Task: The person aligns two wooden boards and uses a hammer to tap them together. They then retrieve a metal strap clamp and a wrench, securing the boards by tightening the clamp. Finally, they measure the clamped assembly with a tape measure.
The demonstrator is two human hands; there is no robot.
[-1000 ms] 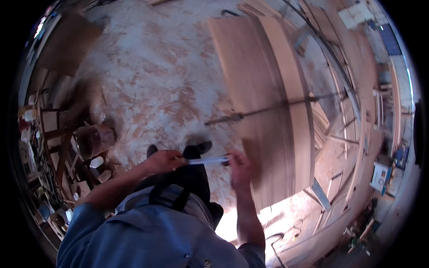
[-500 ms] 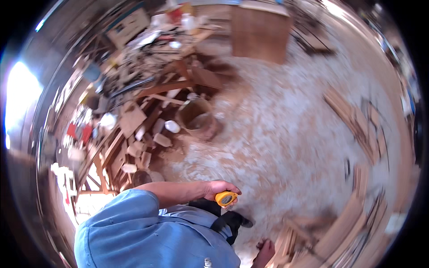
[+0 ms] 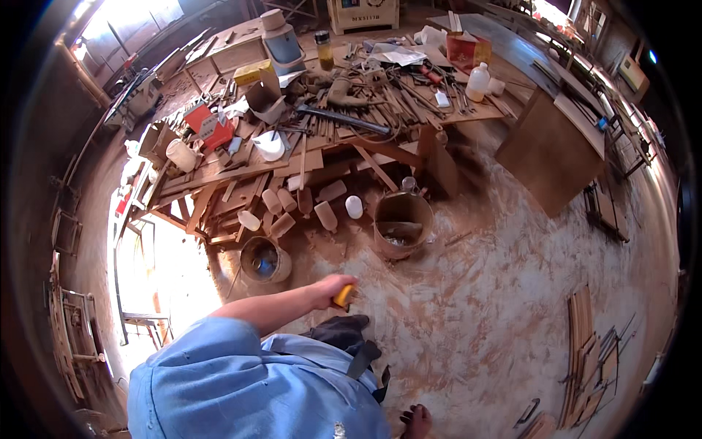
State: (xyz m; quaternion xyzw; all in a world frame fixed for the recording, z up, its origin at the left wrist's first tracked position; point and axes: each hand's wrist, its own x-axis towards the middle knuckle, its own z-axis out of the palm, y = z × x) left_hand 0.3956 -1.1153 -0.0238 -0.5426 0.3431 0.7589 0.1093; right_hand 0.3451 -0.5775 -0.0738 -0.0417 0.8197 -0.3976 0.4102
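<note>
My left hand (image 3: 333, 290) is wrapped round a small yellow tape measure (image 3: 344, 295), held out in front of my body above the floor. Part of the tape measure is hidden by the fingers, and no blade shows pulled out. My right hand (image 3: 417, 422) hangs low by my right side, near the lower edge. Its fingers are loosely bent and a little apart, with nothing seen in them. Beyond my left hand a bucket (image 3: 284, 267) and a larger tub (image 3: 380, 241) stand on the dusty floor, before a cluttered workbench.
Tools and wood scraps cover the workbench (image 3: 497, 110), along with a white bowl (image 3: 269, 146) and a clear plastic bottle (image 3: 478, 82). Beneath it lie several plastic bottles (image 3: 325, 216). A large brown board (image 3: 548, 154) stands at right; wood strips (image 3: 578, 351) lie on the floor.
My view has swung left, bringing the workbench to the front and middle. My left hand still holds the tape measure, now turned more edge-on. The right hand remains low at my side.
</note>
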